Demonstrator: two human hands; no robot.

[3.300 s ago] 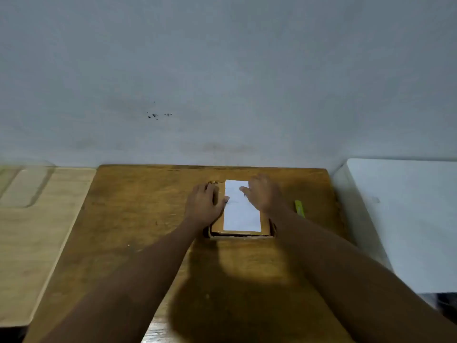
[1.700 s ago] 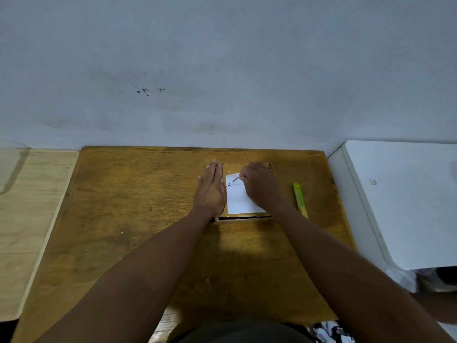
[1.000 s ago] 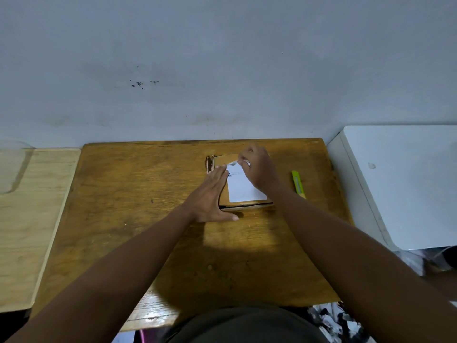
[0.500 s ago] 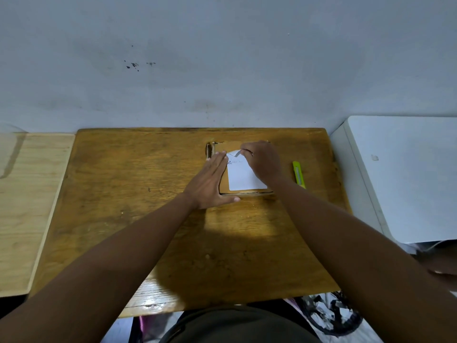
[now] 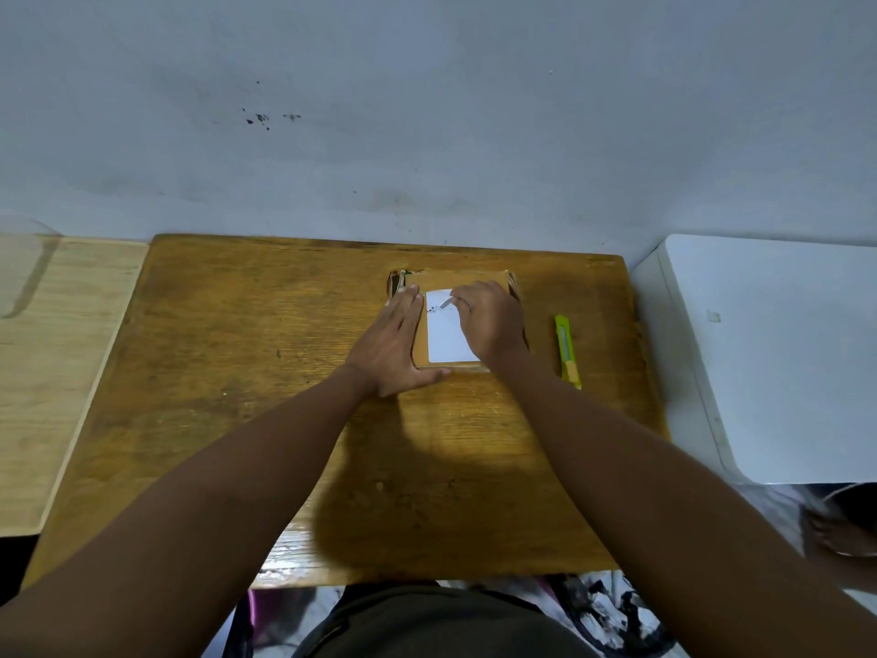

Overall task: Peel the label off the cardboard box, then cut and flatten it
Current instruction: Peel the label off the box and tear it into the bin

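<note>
A small brown cardboard box [image 5: 462,279] lies flat on the wooden table [image 5: 237,372], near its far edge. A white label [image 5: 445,339] is stuck on the box's top face, and its far right corner is lifted. My left hand [image 5: 396,344] lies flat with straight fingers along the box's left side, its thumb at the near edge. My right hand [image 5: 486,322] rests over the box's right part, and its fingertips pinch the curled far corner of the label.
A yellow-green utility knife [image 5: 566,351] lies on the table to the right of the box. A lighter wooden surface [image 5: 52,363] adjoins the table on the left and a white surface [image 5: 778,353] on the right. A grey wall stands right behind the table.
My left hand shifted from on top of the box to lying along its left side. My right hand has curled up the label's far corner. The camera tilted downward.
</note>
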